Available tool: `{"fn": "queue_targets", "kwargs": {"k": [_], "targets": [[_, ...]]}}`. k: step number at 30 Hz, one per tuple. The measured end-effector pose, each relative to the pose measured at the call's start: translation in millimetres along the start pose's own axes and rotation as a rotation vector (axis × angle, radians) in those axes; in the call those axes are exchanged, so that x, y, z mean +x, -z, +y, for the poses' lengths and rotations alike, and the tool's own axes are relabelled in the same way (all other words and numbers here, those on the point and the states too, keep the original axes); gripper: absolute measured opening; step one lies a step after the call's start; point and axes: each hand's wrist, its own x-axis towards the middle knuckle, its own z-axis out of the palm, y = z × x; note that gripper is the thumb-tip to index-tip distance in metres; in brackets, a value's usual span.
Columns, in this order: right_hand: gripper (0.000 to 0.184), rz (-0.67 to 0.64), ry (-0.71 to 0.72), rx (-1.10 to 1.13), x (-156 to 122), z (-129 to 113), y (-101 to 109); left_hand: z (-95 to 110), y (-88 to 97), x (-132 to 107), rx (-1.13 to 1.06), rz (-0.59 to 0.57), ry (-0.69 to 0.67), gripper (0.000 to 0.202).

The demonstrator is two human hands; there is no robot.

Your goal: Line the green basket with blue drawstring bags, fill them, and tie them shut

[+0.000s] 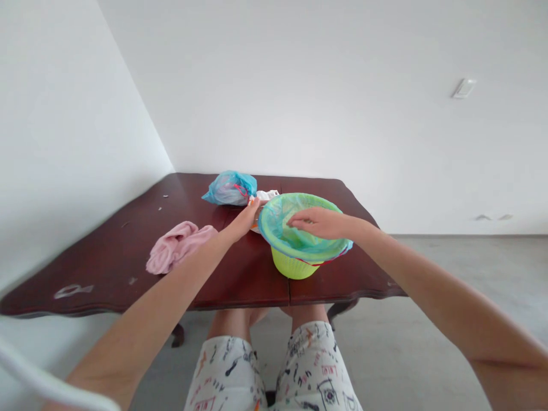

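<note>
Head view, looking out along both forearms. A round lime-green plastic basket (pixel 293 265), lined with a blue-green plastic bag (pixel 278 234), on the dark red wooden desk (pixel 107 271), straight ahead between the two arms. A round mouth, so no clear long axis; a thin red string (pixel 314 261) just under the rim on the near side. The right hand (pixel 319 222) the nearer of the two, palm down over the lined mouth, its fingers (pixel 297 221) loosely together and curving down onto the lining, with no pinch visible. The left hand (pixel 245 220) at the basket's left edge, its fingertips (pixel 257 205) just beside the rim; whether pinching anything, impossible to tell. Just behind the basket, a crumpled white wrapping (pixel 264 195), material unclear. Beyond the left hand, a knotted blue plastic bag (pixel 230 189) tied with red cord. Farther left, well apart from the basket, a crumpled pink cloth (pixel 177 248). Below the desk edge, white printed shorts (pixel 226 365) over the legs.
</note>
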Motion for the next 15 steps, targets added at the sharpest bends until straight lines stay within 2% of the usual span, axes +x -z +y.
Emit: {"fn": "queue_targets", "kwargs": {"k": [2, 4, 6, 7, 8, 9, 11, 13, 15], "targets": [[0.034, 0.351, 0.028, 0.061, -20.6, 2.4, 11.0, -14.8, 4.8, -11.9, 0.079, 0.083, 0.002, 0.09], [0.032, 0.752, 0.033, 0.178, -46.0, 16.9, 9.1, -28.2, 7.7, -23.2, 0.178, 0.13, -0.014, 0.08], [0.031, 1.127, 0.031, 0.31, -70.6, 44.1, -8.0, -38.5, 6.2, -27.9, 0.278, 0.129, -0.035, 0.087], [0.032, 1.269, 0.014, 0.375, -81.1, 60.8, -21.7, -42.2, 4.0, -26.1, 0.319, 0.123, -0.044, 0.091], [0.034, 1.342, -0.019, 0.439, -90.2, 78.1, -38.0, -44.8, 1.2, -21.2, 0.38, 0.104, -0.054, 0.094], [0.033, 1.361, -0.078, 0.49, -97.8, 94.7, -56.2, -46.4, -1.9, -13.4, 0.457, 0.073, -0.067, 0.095], [0.035, 1.315, -0.218, 0.555, -109.4, 121.7, -94.2, -47.6, -7.6, 8.5, 0.623, -0.017, -0.101, 0.093], [0.038, 1.284, -0.327, 0.551, -117.7, 136.9, -129.5, -47.4, -12.3, 32.5, 0.746, -0.115, -0.125, 0.085], [0.041, 1.278, -0.385, 0.554, -125.3, 141.2, -158.5, -47.3, -16.4, 51.2, 0.801, -0.17, -0.125, 0.073]]}}
